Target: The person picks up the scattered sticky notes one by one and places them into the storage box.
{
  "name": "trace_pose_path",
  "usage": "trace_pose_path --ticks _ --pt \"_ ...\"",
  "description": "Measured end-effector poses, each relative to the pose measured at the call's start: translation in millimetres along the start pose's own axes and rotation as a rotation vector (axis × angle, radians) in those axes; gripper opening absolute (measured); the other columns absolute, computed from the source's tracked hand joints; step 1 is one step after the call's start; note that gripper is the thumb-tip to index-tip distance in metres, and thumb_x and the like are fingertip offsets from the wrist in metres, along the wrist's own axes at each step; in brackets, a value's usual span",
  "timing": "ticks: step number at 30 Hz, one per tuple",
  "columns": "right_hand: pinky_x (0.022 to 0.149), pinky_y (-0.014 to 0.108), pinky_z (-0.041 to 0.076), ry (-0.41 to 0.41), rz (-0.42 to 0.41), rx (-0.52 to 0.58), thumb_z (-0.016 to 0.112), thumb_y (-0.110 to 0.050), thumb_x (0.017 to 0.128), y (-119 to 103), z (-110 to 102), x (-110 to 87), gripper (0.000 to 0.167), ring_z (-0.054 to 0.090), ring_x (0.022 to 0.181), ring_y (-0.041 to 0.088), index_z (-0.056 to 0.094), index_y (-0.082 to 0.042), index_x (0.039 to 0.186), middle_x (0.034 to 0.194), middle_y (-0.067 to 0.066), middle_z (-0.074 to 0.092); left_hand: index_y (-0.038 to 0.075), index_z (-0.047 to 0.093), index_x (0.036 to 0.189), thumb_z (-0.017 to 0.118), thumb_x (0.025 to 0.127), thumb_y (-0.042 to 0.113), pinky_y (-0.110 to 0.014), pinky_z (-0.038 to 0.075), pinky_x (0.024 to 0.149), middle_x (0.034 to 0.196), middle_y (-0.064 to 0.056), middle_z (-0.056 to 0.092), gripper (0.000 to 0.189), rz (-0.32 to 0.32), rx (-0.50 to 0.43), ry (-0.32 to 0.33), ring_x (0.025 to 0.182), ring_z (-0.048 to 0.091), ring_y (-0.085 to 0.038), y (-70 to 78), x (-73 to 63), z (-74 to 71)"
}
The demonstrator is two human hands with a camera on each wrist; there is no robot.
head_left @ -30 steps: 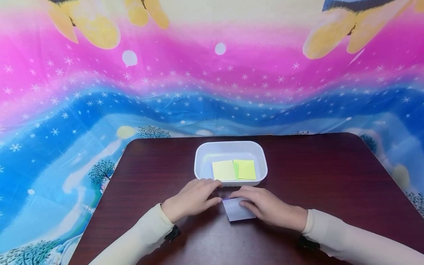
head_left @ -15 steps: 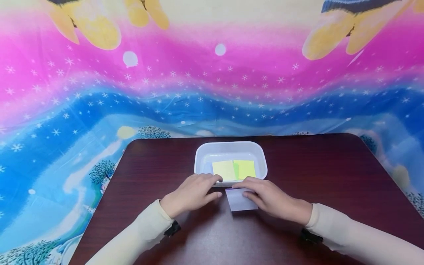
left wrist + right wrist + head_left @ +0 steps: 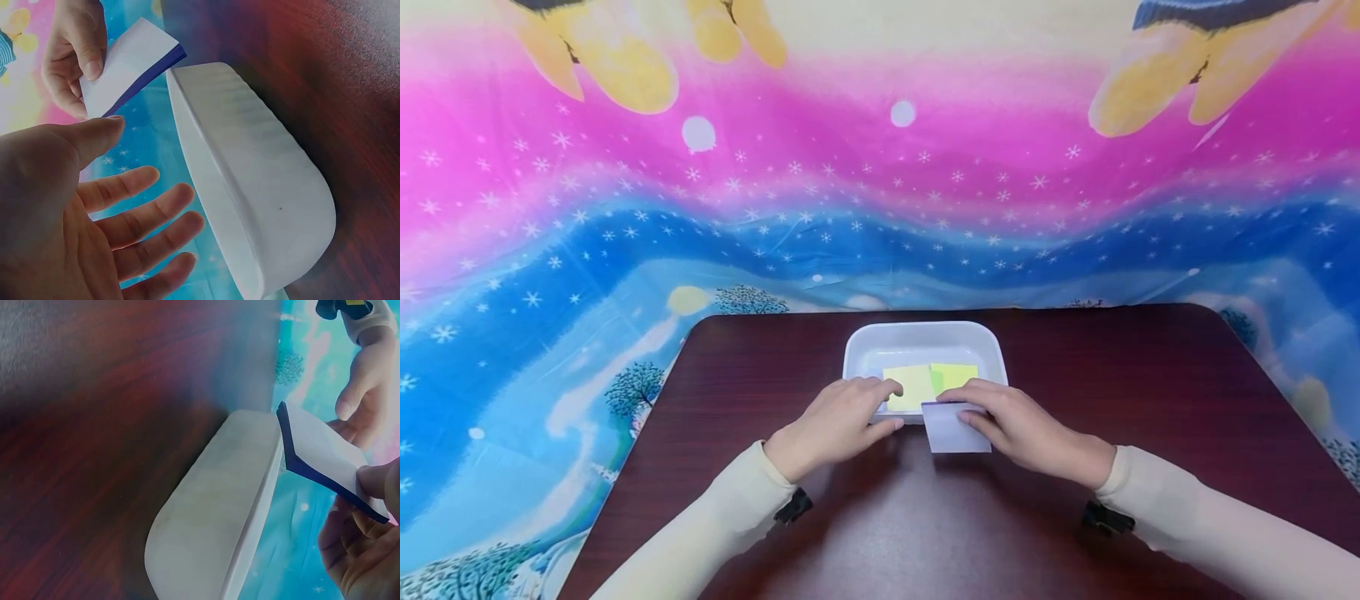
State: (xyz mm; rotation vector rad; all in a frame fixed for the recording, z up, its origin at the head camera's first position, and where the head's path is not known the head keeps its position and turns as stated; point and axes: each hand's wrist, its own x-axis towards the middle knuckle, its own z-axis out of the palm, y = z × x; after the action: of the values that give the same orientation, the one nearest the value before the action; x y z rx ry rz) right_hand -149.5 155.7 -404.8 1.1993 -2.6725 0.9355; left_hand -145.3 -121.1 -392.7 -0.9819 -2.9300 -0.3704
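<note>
My right hand (image 3: 1030, 429) pinches a pad of sticky notes (image 3: 951, 429) between thumb and fingers, raised above the table at the tray's front edge. White faces the camera; the wrist views show a purple-blue edge on the pad (image 3: 325, 440). My left hand (image 3: 838, 425) hovers by the tray's front left with its fingers loosely bent, holding nothing; its thumb tip is near the pad in the left wrist view. Inside the white plastic tray (image 3: 917, 336) lie a pale yellow sticky-note pad (image 3: 904, 385) and a yellow-green one (image 3: 961, 373), with a green strip between them.
The tray stands near the far edge of a dark red-brown wooden table (image 3: 760, 358). Behind the table hangs a colourful cloth (image 3: 865, 167) with snowflakes and trees. Each sleeve has a dark strap device under the wrist.
My right hand has lifted the pad from low in front of the tray up and slightly right, over its front rim. My left hand has risen a little beside it.
</note>
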Motion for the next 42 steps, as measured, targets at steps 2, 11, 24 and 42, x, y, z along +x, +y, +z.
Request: trace_pose_path --ticks 2,11,24,42 --pt "0.079 0.027 0.055 0.002 0.005 0.004 0.068 -0.005 0.095 2.2 -1.5 1.2 0.036 0.062 0.096 0.008 0.066 -0.017 0.129 0.119 -0.002 0.070 0.014 0.062 0.128 0.067 0.097 0.041 -0.038 0.055 0.082 0.110 -0.004 0.073 0.041 -0.010 0.009 -0.001 0.090 0.065 -0.016 -0.2 1.6 -1.1" --pt "0.074 0.024 0.054 0.011 0.035 0.032 0.066 -0.003 0.096 8.8 -8.1 5.9 0.038 0.061 0.089 0.008 0.065 -0.016 0.132 0.118 0.000 0.070 0.015 0.063 0.128 0.067 0.097 0.040 -0.038 0.056 0.083 0.113 -0.003 0.073 0.040 -0.046 0.006 -0.017 0.093 0.067 -0.017 -1.6 11.5 -4.7" --pt "0.074 0.025 0.055 0.025 0.049 0.034 0.068 -0.004 0.095 13.2 -11.7 13.8 0.039 0.062 0.090 0.009 0.065 -0.015 0.133 0.118 0.002 0.071 0.014 0.063 0.129 0.067 0.097 0.038 -0.040 0.057 0.084 0.118 -0.005 0.073 0.040 -0.064 -0.012 -0.027 0.100 0.068 -0.019 -4.5 20.2 -6.2" --pt "0.087 0.043 0.056 0.063 0.075 0.005 0.065 -0.005 0.097 35.1 -10.8 35.8 0.034 0.068 0.108 0.021 0.066 -0.010 0.130 0.122 0.008 0.071 0.014 0.063 0.129 0.066 0.097 0.041 -0.041 0.056 0.090 0.118 -0.004 0.073 0.042 -0.065 0.014 -0.026 0.106 0.069 -0.021 -7.9 35.3 -7.2"
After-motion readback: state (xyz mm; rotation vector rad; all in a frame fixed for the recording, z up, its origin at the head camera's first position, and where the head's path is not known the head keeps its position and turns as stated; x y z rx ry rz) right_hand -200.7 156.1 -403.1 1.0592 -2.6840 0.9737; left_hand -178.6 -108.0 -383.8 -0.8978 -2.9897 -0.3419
